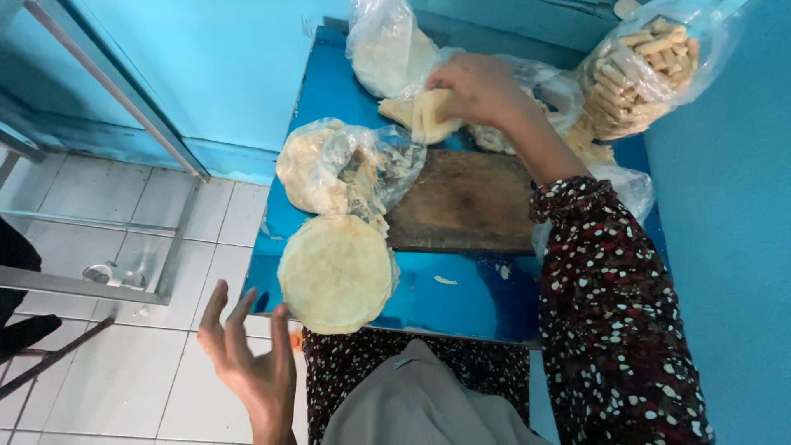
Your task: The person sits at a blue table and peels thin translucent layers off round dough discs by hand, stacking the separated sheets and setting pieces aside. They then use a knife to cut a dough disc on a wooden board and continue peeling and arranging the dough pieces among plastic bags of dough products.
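Observation:
My right hand (474, 86) reaches to the back of the small blue table (461, 301) and grips a few folded pale wrappers (424, 115) beside a clear plastic bag (387, 49). My left hand (247, 363) hovers off the table's near left corner, fingers spread, holding nothing. Closest to it lies a round stack of thin pale wrappers (336, 272) at the table's front left. A dark wooden board (463, 202) sits in the middle, bare.
An open plastic bag of filling (342, 169) lies left of the board. A bag of rolled sticks (638, 74) leans at the back right against the blue wall. White tiled floor (124, 371) and a metal frame (177, 247) lie to the left.

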`<state>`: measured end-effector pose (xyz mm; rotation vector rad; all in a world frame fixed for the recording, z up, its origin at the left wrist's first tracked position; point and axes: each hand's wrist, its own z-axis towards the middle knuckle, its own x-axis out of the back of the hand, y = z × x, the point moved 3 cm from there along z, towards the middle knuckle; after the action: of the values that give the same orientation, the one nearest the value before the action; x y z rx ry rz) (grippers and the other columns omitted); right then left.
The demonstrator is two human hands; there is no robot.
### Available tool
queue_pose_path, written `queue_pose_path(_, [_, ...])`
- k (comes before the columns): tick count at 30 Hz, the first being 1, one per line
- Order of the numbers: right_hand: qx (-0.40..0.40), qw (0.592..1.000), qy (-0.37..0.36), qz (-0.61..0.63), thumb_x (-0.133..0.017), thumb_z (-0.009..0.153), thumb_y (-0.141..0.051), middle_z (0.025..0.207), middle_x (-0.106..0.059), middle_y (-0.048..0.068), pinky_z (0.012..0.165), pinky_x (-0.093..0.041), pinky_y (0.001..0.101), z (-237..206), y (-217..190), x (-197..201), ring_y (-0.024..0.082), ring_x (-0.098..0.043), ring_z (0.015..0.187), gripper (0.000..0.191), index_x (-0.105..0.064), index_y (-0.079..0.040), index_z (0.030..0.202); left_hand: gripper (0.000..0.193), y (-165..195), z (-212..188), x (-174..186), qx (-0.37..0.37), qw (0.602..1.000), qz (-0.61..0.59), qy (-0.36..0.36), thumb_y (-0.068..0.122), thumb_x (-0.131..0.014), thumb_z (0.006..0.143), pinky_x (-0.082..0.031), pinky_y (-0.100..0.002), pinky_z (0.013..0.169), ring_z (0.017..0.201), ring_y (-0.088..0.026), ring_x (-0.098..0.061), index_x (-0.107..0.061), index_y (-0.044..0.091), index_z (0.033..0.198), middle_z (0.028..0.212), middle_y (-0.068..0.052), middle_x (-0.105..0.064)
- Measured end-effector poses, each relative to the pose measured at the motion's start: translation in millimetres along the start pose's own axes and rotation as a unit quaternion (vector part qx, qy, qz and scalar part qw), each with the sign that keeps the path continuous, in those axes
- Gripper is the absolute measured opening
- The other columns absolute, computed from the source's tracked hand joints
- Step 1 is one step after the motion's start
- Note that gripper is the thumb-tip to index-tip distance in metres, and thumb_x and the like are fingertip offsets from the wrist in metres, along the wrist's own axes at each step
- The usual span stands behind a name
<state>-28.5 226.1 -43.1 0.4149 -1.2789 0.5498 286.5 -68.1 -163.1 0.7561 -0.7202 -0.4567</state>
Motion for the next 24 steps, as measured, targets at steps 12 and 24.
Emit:
queue_pose_path(12, [0.003, 0.991, 0.082, 0.103, -0.081, 0.081, -0.019, 0.096, -0.075, 0.014, 0.076, -0.053, 0.0486, -45.8, -7.2, 17.6, 0.037, -0.071, 0.09, 0.043, -0.068, -0.007, 0.12, 0.056, 6.7, 5.5, -32.3, -0.059, 0.989, 0.101, -0.091, 0.038, -0.081, 0.089, -0.012, -0.069, 0.118, 0.149, -0.042, -0.039, -0.056, 0.001, 0.123, 0.15, -0.024, -0.051])
queue_pose_path(24, [0.068, 0.981, 0.074, 0.167, -0.073, 0.094, -0.029, 0.09, -0.066, 0.008, 0.063, -0.054, 0.0453, -166.9, -216.8, -2.0, 0.03, -0.07, 0.082, 0.029, -0.066, -0.008, 0.113, 0.08, 30.8, 6.7, -36.4, -0.121, 0.99, 0.003, -0.077, -0.002, -0.084, 0.077, -0.049, -0.047, 0.099, 0.125, -0.043, -0.053, -0.042, -0.001, 0.146, 0.139, -0.023, -0.053])
